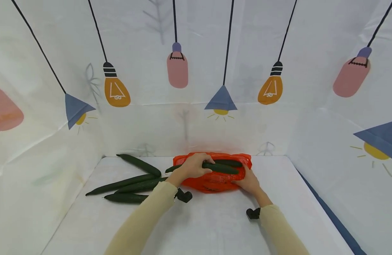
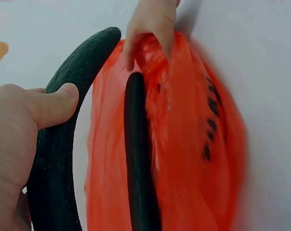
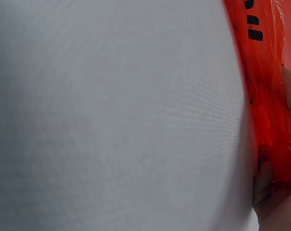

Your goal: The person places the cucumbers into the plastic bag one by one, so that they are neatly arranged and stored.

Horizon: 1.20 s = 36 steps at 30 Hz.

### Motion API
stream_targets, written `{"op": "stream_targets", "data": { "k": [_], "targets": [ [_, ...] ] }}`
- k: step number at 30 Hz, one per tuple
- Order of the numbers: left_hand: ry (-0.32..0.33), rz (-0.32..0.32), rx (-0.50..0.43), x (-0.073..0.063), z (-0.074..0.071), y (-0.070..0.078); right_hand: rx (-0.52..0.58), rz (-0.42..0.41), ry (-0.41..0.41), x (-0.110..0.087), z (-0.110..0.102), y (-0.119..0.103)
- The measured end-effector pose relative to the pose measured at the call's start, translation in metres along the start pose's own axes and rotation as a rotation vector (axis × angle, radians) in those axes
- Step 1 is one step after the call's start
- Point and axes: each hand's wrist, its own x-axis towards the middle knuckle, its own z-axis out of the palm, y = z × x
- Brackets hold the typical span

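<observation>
My left hand point(image 1: 194, 166) grips a dark green cucumber point(image 2: 63, 139) above a red plastic bag point(image 1: 202, 184), thumb along the cucumber's side. A second cucumber point(image 2: 138, 154) lies within the red plastic, its tip close to my right hand's fingers. At the bag's right end, my right hand point(image 1: 249, 182) holds the edge of the plastic. Black print point(image 2: 210, 120) shows on the bag's near side. In the right wrist view, red plastic point(image 3: 268, 96) passes between the fingers and thumb. The left hand hides part of both cucumbers in the head view.
Several cucumbers point(image 1: 135, 186) lie on the white tabletop point(image 1: 215, 226) left of the bag, partly behind my left sleeve point(image 1: 145, 216). A white curtain point(image 1: 196, 124) with printed lamps stands behind the table and along both sides.
</observation>
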Motion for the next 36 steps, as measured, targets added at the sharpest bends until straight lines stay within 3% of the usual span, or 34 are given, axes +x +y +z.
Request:
{"op": "stream_targets", "data": {
  "k": [7,13,16,23,27,36],
  "targets": [
    [0.008,0.052,0.049,0.034,0.01,0.024,0.067,-0.111,0.029,-0.001,0.001,0.004],
    [0.051,0.11,0.037,0.055,0.028,0.036,0.04,-0.123,0.039,-0.004,0.0,0.006],
    [0.068,0.104,0.011,0.059,0.038,0.036,0.034,-0.111,0.04,-0.003,-0.001,0.005],
    [0.089,0.064,-0.007,0.056,0.055,0.014,0.058,-0.109,0.032,-0.002,0.003,0.002],
    [0.08,0.027,0.016,0.058,0.056,0.008,0.075,-0.141,0.04,-0.001,0.001,0.0],
    [0.048,0.008,0.034,0.057,0.062,0.002,0.09,-0.12,0.059,-0.007,-0.001,0.004]
  ]
}}
